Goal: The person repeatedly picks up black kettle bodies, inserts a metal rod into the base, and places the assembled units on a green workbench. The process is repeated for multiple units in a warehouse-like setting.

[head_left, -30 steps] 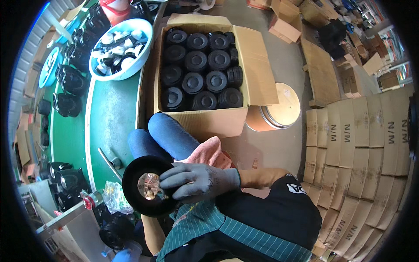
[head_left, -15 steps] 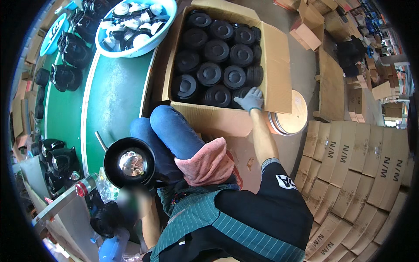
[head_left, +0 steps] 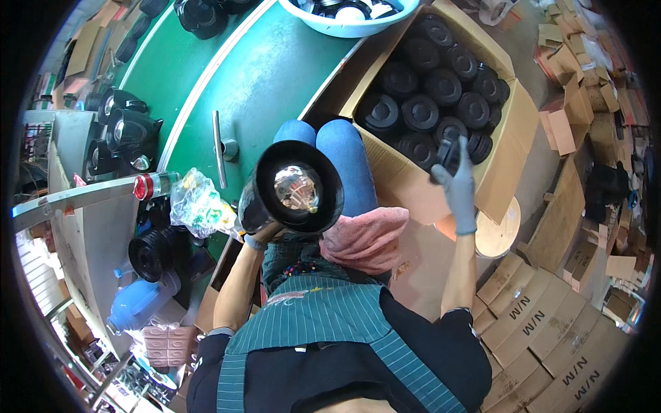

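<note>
Our left hand holds the black kettle body over our lap, mouth upward, likely to leave its inside reachable, while our gloved right hand pinches a black plastic part at the carton's near right corner.

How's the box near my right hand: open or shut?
Open: the box has a flap spread outward, black round parts showing inside.

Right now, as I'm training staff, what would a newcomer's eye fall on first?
The shiny black pot in the left hand, mid-picture, likely draws the eye first. Next comes the open cardboard box at upper right, packed with round black pieces; at its near side the gloved right hand holds a dark part. The pink cloth to the pot's lower right also stands out.
</note>
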Available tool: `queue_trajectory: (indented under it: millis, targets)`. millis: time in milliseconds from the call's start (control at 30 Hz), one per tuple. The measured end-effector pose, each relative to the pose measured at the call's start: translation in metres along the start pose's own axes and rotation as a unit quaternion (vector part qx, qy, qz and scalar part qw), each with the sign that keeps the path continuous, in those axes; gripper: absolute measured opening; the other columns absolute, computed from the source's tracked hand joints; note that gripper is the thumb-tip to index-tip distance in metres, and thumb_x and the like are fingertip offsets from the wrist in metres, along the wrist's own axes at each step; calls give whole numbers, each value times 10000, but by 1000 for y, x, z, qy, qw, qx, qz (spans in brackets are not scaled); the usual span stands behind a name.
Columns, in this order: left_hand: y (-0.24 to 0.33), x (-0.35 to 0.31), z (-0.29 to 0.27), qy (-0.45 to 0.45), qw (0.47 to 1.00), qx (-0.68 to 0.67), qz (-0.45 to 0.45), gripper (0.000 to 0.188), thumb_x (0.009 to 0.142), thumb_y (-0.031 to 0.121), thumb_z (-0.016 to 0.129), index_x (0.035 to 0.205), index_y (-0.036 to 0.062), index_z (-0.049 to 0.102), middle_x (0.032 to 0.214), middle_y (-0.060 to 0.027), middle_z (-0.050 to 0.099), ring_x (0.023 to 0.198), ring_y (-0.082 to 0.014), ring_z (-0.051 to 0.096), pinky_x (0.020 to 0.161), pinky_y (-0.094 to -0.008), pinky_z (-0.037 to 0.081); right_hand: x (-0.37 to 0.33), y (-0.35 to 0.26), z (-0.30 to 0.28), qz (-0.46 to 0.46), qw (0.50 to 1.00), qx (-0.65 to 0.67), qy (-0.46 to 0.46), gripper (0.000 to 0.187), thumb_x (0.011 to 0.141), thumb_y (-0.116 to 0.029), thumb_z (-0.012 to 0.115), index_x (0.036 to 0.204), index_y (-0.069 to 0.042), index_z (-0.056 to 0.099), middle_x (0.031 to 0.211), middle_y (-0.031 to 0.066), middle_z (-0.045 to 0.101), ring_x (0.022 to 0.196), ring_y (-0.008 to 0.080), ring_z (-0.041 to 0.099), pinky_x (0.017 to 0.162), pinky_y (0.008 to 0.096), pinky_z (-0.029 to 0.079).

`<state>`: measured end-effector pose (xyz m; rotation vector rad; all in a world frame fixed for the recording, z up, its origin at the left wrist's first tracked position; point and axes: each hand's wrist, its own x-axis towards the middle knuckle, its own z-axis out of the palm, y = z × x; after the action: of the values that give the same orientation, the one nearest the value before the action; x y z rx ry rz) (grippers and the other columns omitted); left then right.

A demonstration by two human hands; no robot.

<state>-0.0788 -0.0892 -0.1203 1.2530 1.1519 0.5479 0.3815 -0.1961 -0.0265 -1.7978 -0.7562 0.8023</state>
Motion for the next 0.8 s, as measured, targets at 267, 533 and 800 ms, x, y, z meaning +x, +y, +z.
queue_trajectory:
  millis: [267,533,800]
  targets:
    - [-8,-4,3,-91,996,-3,27,520,1068,215,628,1529,-11,540,1500,-164,617,1360,-295,581,1177,-412,455,-70,-130,76,-335,882,-162,-289,1287,593,-562,1009,1604,5,449,1585,206,462,1448,410,480,1234,478,387]
    - [-4,-20,-33,-156,983,66,73,517,1064,215,628,1522,-12,545,1493,-154,623,1350,-285,586,1174,-408,458,-100,-114,82,-438,838,-151,-289,1354,517,-617,998,1648,-133,433,1595,242,446,1422,471,478,1198,531,402]
    - [11,-15,-56,-213,962,126,115,514,1060,215,629,1515,-12,551,1487,-144,630,1339,-274,592,1171,-405,460,-116,-106,89,-473,830,-139,-259,1477,434,-526,1051,1703,-198,370,1626,254,440,1432,466,490,1164,546,426]
